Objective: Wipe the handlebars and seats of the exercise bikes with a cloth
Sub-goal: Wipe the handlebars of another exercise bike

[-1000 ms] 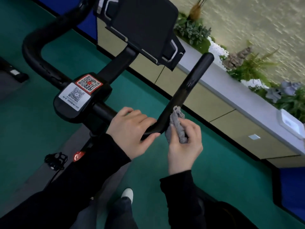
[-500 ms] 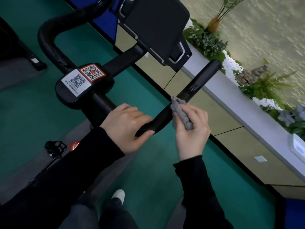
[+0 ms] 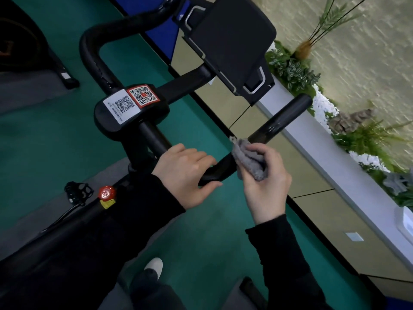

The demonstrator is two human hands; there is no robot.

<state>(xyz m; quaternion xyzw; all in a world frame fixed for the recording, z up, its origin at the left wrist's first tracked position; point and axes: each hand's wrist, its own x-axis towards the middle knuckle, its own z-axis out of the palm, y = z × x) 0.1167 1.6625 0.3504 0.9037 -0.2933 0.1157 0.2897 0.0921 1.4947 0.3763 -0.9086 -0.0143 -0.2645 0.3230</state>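
Note:
A black exercise bike's handlebar (image 3: 279, 121) runs from a centre clamp with two QR stickers (image 3: 130, 102) out to a right horn and a left loop (image 3: 89, 52). My left hand (image 3: 185, 175) grips the bar at the bend of the right horn. My right hand (image 3: 266, 182) holds a bunched grey cloth (image 3: 248, 158) wrapped against the right horn just beyond the left hand. A black tablet holder (image 3: 230, 39) rises above the bar. The seat is out of view.
A red knob (image 3: 107, 193) sits on the bike frame, with a pedal (image 3: 77, 191) lower left. A beige cabinet with a white ledge (image 3: 335, 162) and plants (image 3: 292, 70) runs along the right. Green floor lies below; my shoe (image 3: 154, 267) shows at the bottom. Another machine's base (image 3: 64, 77) stands far left.
My right hand has slid the cloth up along the right horn, away from the bend. My left hand keeps its grip. The camera has shifted, so the bike sits more to the right.

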